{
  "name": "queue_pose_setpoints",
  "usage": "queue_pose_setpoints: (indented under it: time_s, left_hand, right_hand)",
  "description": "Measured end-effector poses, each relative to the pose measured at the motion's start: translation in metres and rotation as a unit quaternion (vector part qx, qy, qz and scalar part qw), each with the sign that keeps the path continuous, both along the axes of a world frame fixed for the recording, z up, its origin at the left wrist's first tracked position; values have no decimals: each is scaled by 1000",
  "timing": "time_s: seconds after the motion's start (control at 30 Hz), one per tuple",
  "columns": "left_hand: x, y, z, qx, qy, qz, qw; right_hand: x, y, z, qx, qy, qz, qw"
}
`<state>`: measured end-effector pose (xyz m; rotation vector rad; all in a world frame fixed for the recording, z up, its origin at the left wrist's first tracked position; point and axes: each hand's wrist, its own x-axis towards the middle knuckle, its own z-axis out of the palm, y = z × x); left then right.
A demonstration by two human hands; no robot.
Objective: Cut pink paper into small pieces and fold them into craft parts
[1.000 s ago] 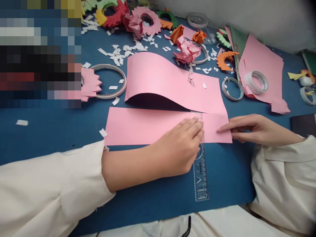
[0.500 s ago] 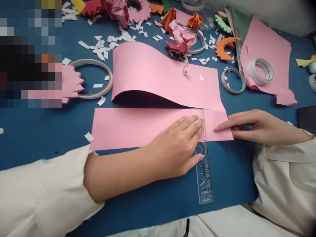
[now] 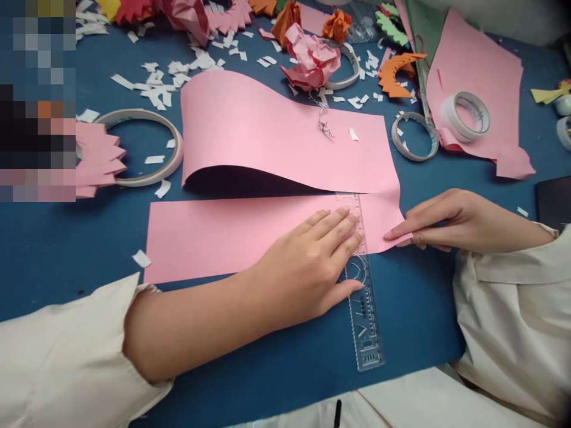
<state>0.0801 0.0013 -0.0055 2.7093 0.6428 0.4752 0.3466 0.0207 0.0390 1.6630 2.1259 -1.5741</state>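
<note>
My left hand (image 3: 319, 261) lies flat, fingers outstretched, pressing a clear plastic ruler (image 3: 366, 324) across a pink paper strip (image 3: 209, 235). The ruler's upper end rests on the paper, and its lower part reaches over the blue table. To the right, my right hand (image 3: 439, 220) pinches the strip's near right corner between thumb and fingers and bends it upward. Behind the strip, a wider piece of pink paper (image 3: 250, 128) arches off the table; it seems joined to the strip at the right. On it lie a tangle of thin wire (image 3: 325, 125) and a white scrap.
Tape rolls (image 3: 178, 145) lie left and right of the paper, one white roll (image 3: 466, 116) on another pink sheet (image 3: 473, 71). Crumpled pink paper (image 3: 310, 56), folded orange paper (image 3: 397, 74) and many white scraps (image 3: 156, 86) cover the back of the blue table (image 3: 276, 368).
My right hand has gone from resting at the strip's right end to pinching and lifting its corner. My left hand still holds the ruler down. The view has shifted slightly.
</note>
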Motion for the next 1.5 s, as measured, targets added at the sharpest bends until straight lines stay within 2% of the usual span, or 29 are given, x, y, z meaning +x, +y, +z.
queue_pose_setpoints:
  time_s: [0.23, 0.63, 0.77, 0.93, 1.1, 1.3, 1.5]
  left_hand:
    - [-1, 1, -1, 4, 0, -1, 1000]
    - [0, 2, 1, -1, 0, -1, 1000]
    - [0, 2, 1, -1, 0, 0, 1000]
    - [0, 2, 2, 7, 1, 0, 1000]
    - [1, 1, 2, 25, 0, 0, 1000]
    - [1, 2, 1, 31, 4, -9, 999]
    - [1, 3, 0, 28, 13, -12, 999]
  right_hand:
    - [-3, 1, 0, -31, 4, -27, 999]
    - [-3, 2, -2, -25, 18, -14, 999]
    - [0, 2, -4, 42, 18, -7, 999]
    - [-3, 1, -4, 133, 30, 32, 990]
    - [-12, 0, -5, 222, 35, 28, 974]
    - [-23, 5, -8, 253, 34, 2, 967]
    - [-39, 13, -3, 256, 18, -88, 962]
